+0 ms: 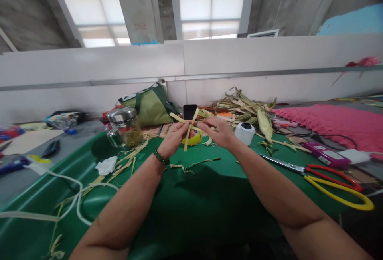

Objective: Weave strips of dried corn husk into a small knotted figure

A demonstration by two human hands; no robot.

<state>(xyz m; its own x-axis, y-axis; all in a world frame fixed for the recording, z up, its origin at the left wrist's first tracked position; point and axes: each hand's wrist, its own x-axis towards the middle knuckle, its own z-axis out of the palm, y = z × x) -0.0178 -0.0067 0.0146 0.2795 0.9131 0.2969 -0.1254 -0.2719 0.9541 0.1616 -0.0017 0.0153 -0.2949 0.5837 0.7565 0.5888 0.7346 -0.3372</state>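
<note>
Both my hands meet above the green table cover point(194, 200), pinching crossed pale yellow husk strips point(188, 126). My left hand point(176, 136), with a dark bead bracelet on its wrist, is closed on the strips from the left. My right hand point(218, 130) is closed on them from the right. The strips stick out up and down between my fingers. A yellow tape roll point(193, 139) lies on the cover just behind my hands.
Dried corn husks point(248, 110) are piled at the back right, beside a white round device point(244, 132). Red and yellow scissors point(326, 178) lie to the right. A lidded glass jar point(124, 127), a green bag point(149, 106), a phone point(189, 112) and a pink mat point(332, 122) are around.
</note>
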